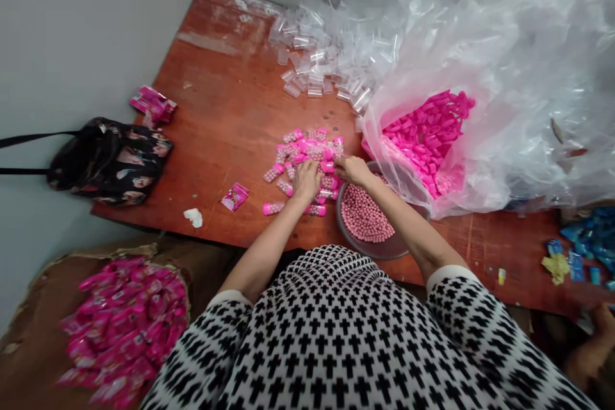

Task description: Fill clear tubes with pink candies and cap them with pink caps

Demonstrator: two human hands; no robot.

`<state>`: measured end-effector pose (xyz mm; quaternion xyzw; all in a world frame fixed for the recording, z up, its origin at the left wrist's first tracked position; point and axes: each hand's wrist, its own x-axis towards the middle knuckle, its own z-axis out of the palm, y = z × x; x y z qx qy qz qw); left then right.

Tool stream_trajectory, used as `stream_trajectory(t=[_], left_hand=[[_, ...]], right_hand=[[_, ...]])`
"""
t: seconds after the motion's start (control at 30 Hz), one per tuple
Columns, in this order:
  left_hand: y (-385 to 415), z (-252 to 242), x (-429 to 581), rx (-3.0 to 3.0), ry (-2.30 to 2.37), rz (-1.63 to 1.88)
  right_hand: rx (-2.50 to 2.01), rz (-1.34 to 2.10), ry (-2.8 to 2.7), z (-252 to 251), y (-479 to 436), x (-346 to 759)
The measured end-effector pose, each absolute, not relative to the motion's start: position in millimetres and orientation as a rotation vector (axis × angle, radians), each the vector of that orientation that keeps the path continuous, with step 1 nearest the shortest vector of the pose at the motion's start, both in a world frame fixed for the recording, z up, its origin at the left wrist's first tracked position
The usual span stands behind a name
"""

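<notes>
Several clear tubes filled with pink candy-like beads and closed with bright pink caps (273, 208) lie in a loose pile on the wooden table. Over this pile my left hand (307, 180) is closed, its fingers around a bead-filled tube (327, 167) whose pink cap points right. My right hand (353, 170) reaches in from the other side, fingers pinched together at that cap end. Its fingertips are partly hidden. Below my right wrist stands a grey bowl (343, 234) of pink beads (365, 214), partly covered by my forearm.
Behind the pile lie many empty clear tubes (314, 70). A large plastic bag (519, 77) of pink caps (430, 131) leans over the bowl. A pink packet (235, 196) and black handbag (120, 160) are left; a sack of pink packets (129, 327) stands below. Another person's hand (598, 339) shows right.
</notes>
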<state>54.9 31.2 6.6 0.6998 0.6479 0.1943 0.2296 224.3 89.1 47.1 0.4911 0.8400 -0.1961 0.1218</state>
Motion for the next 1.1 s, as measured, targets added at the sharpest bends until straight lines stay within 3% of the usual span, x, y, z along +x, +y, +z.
stream_trajectory(t=[0.23, 0.33, 0.43, 0.5, 0.6, 0.77, 0.9, 1.1], left_hand=[[32.8, 12.4, 47.3, 1.773, 1.53, 0.733], [22.8, 25.3, 52.8, 1.553, 1.387, 0.885], [8.4, 44.7, 65.4, 1.447, 1.26, 0.992], [-1.5, 58.4, 76.7, 1.437, 1.206, 1.011], [-14.7, 74.7, 94.1, 1.348, 1.18, 1.036], [-29.4, 88.8, 111.7, 1.208, 1.179, 1.063], [-33.4, 99.4, 117.1, 1.266, 1.225, 1.076], [-39.1, 111.4, 125.3, 1.234, 1.297, 1.081]], right_hand=[[1.458, -0.924, 2.867, 66.3, 75.8, 253.1], [1.665, -1.495, 2.863, 79.8, 62.4, 259.9], [2.022, -2.166, 2.512, 90.9, 42.4, 261.8], [2.137, -2.325, 2.362, 97.0, 27.3, 262.1], [2.159, -2.095, 2.515, 107.6, 5.8, 264.3], [1.814, -1.164, 2.933, 128.7, -18.6, 272.9], [1.628, -0.578, 2.92, 139.4, -26.5, 271.8], [1.677, -0.37, 2.971, 134.5, -32.5, 262.6]])
